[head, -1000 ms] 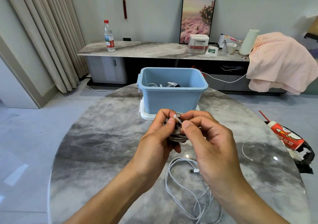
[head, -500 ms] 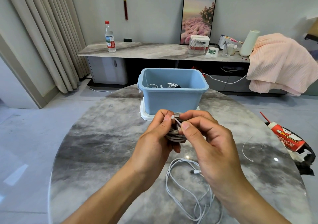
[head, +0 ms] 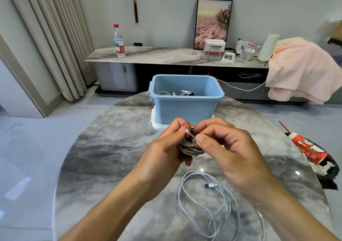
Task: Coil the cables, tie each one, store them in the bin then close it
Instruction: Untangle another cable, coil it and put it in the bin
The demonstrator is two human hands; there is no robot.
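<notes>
Two hands meet above the grey marbled round bench (head: 103,163), both closed around a coiled grey cable bundle (head: 188,146) held just in front of the light blue plastic bin (head: 187,109). The left hand (head: 166,152) cups the coil from the left and pinches one end of a thin white tie strip (head: 190,134) at its thumb; the right hand (head: 227,153) pinches the other end. The tie runs slantwise across the top of the coil, between the two thumbs, so tightening it looks like a pull apart along that line. The bin stands straight ahead of the coil, open, on what seems to be its white lid (head: 157,125), with other cables inside. A loose white charging cable (head: 205,203) lies uncoiled nearer the person. Fingers hide most of the coil and whether the tie is looped through.
</notes>
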